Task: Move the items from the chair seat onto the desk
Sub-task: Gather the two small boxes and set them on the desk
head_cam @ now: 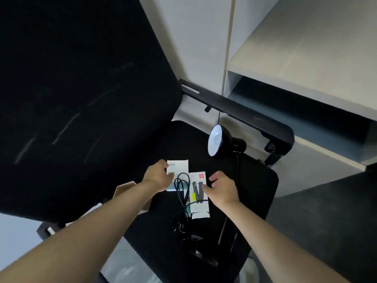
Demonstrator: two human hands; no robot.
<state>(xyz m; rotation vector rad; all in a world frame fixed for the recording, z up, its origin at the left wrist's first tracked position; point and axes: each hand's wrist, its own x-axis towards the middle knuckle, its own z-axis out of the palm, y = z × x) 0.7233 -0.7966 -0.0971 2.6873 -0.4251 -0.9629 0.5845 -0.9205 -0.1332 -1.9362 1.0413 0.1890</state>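
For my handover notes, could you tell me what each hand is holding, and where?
Left hand touches the white booklet's left edge; whether it grips is unclear. Right hand holds nothing.

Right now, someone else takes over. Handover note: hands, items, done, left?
Left hand: fingers on the white box, grip unclear.
Right hand: open, thumb at the carded package, holding nothing.
On the chair seat: both packs, black cable coiled across them, desk lamp lying at the right side.
Done: nothing on the desk in view.
Left: move all four.
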